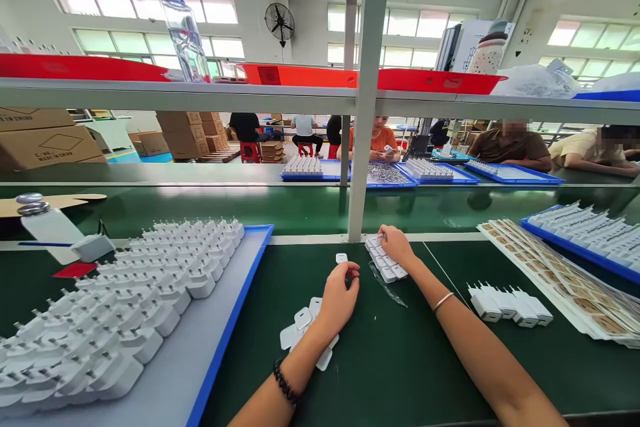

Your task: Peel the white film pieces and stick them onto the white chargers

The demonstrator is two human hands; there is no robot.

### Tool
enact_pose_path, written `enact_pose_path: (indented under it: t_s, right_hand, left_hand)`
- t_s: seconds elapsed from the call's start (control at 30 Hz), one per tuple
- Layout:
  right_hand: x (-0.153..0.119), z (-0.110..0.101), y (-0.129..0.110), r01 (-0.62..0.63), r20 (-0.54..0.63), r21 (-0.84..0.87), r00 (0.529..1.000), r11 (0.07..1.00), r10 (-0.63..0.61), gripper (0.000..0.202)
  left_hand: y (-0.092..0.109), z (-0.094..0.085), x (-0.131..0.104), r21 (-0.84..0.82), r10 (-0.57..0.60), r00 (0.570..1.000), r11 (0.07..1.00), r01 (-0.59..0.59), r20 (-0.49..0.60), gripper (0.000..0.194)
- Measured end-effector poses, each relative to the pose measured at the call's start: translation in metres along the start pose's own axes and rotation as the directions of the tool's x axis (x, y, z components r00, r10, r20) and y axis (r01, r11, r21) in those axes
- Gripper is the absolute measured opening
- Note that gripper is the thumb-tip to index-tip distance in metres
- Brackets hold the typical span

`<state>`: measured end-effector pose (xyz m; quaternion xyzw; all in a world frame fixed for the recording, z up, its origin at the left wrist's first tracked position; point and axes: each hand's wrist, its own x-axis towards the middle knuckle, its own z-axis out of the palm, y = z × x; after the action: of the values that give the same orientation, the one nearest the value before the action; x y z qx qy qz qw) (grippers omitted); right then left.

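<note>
My right hand [397,247] is at the far end of a block of white square plastic pieces [387,268], fingers bent down and pressed onto one of them. Left of it, my left hand [341,297] is over the green work surface with its fingers curled together; what they hold, if anything, is hidden. Just beyond its knuckles shows a single white rounded-square piece [341,258]. Under my left wrist, several loose flat white pieces [301,318] lie in a heap, partly covered by the forearm. A strip of clear film [389,287] lies beside the block.
At left, a blue-rimmed tray [220,340] holds rows of white plug chargers [150,300]. At right are several chargers [510,303], stacked cardboard sheets [555,280] and another filled tray [595,240]. A metal post [364,147] rises ahead, before people at a facing bench.
</note>
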<state>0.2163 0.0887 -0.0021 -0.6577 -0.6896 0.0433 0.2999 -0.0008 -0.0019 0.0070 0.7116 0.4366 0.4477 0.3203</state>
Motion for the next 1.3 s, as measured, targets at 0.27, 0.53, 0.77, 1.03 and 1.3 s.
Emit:
enact_pose_path:
  t_s: [0.27,0.53,0.77,1.03,1.3]
  right_hand:
    - [-0.008,-0.004,-0.003,-0.018,-0.048,-0.048,0.999,0.999,0.016,0.027]
    - [-0.006,-0.018,-0.006,0.035,-0.111,0.055,0.993,0.998,-0.029,0.027]
    - [-0.01,-0.069,-0.056,0.133,-0.058,0.289,0.991,0.948,-0.121,0.015]
    - [-0.061,-0.084,-0.122,0.074,0.07,0.652,0.985,0.755,-0.157,0.005]
    - [-0.077,-0.08,-0.125,-0.122,0.174,0.828,0.984,0.548,-0.043,0.008]
  left_hand:
    - [0.001,-0.001,-0.001,0.001,0.003,1.0,1.0,-0.003,0.007,0.027]
    - [0.004,-0.002,-0.001,-0.036,-0.018,1.0,0.999,0.019,0.019,0.022]
    - [0.015,-0.001,0.0,-0.186,-0.025,0.996,0.982,0.041,0.089,0.028]
    - [0.036,-0.018,-0.005,-0.105,-0.044,0.999,0.994,0.043,-0.011,0.043]
    - [0.051,-0.033,-0.005,-0.534,-0.098,0.727,0.612,0.583,0.68,0.04]
